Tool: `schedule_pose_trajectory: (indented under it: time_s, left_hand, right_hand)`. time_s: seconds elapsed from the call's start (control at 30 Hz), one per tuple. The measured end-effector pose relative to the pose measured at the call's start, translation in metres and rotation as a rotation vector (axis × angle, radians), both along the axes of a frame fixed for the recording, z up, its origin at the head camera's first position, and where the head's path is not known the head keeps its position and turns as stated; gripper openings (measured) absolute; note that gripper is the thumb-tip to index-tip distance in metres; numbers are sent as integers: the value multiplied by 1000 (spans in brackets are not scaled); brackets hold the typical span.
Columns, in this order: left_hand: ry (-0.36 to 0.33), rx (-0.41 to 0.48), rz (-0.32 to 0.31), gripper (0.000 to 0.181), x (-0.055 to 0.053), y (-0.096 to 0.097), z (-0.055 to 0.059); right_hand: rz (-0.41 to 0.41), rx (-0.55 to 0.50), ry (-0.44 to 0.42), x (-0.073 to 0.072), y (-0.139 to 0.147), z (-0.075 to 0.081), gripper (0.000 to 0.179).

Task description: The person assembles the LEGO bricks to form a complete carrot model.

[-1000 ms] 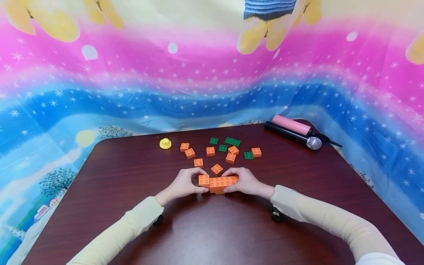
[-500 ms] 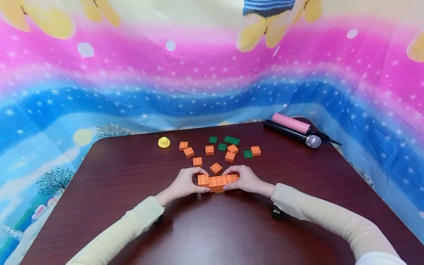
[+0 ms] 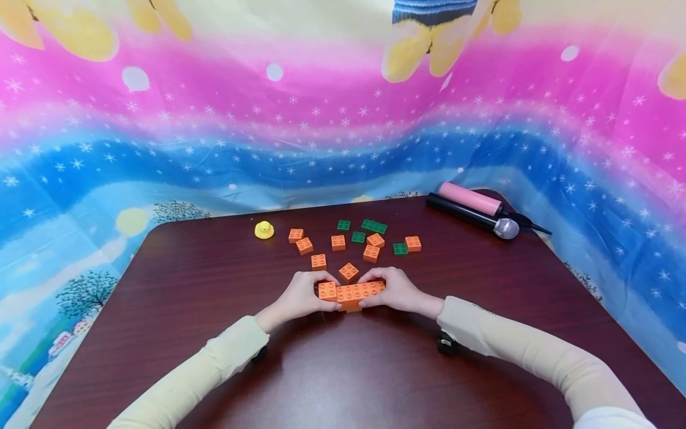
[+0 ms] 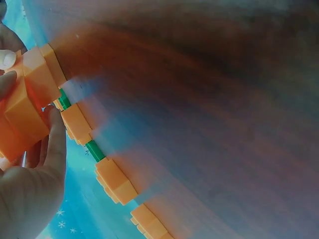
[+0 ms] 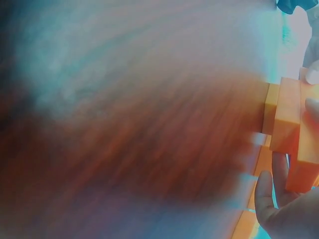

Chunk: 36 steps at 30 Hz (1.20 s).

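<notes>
In the head view, my left hand (image 3: 297, 296) pinches a square orange toy brick (image 3: 327, 290) at the left end of a joined row of orange bricks (image 3: 354, 294). My right hand (image 3: 399, 292) grips the row's right end between thumb and fingers. A smaller orange piece shows beneath the middle of the row. In the left wrist view, the held orange bricks (image 4: 27, 117) are raised on the hand's side, with a thumb against them. From the right wrist view, the orange bricks (image 5: 286, 119) appear at the right edge, partly cut off.
Just beyond my hands lies a loose orange brick (image 3: 349, 272). Several other orange bricks and green bricks (image 3: 374, 226) are scattered behind it. A yellow rubber duck (image 3: 264, 230) sits at the back left. A microphone (image 3: 471, 215) and a pink cylinder (image 3: 470, 198) lie at the back right.
The head view has shifted slightly, so the table items appear a little further left and higher. Both hands keep nearly the same hold on the orange bricks.
</notes>
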<state>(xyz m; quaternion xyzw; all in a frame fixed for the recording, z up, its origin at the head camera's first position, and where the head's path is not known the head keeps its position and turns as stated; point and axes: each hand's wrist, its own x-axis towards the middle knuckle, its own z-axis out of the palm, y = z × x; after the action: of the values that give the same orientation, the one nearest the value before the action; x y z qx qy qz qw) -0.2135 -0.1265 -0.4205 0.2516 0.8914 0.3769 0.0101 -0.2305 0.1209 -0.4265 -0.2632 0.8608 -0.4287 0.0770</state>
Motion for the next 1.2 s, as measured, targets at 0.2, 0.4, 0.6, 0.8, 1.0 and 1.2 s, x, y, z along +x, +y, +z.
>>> schedule_pose_trajectory:
  time_s: [0.2, 0.4, 0.6, 0.8, 1.0, 1.2]
  left_hand:
    - [0, 0, -4, 35, 0, -1, 1]
    - [-22, -11, 2, 35, -1, -2, 1]
    - [-18, -21, 4, 35, -2, -3, -1]
    - [-16, -17, -3, 36, -2, -3, -1]
    - [-40, -15, -1, 36, -2, -2, -2]
    - [-49, -10, -4, 35, -2, -1, -2]
  right_hand:
    - [8, -7, -14, 0, -1, 1, 36]
    - [40, -56, -40, -5, 7, 4, 45]
    - [4, -147, -88, -27, 29, 23, 49]
    - [-176, -110, -59, -61, 64, 32, 47]
    - [-292, -15, -57, -88, 97, 19, 49]
    - [-324, 73, -69, -100, 110, 9, 51]
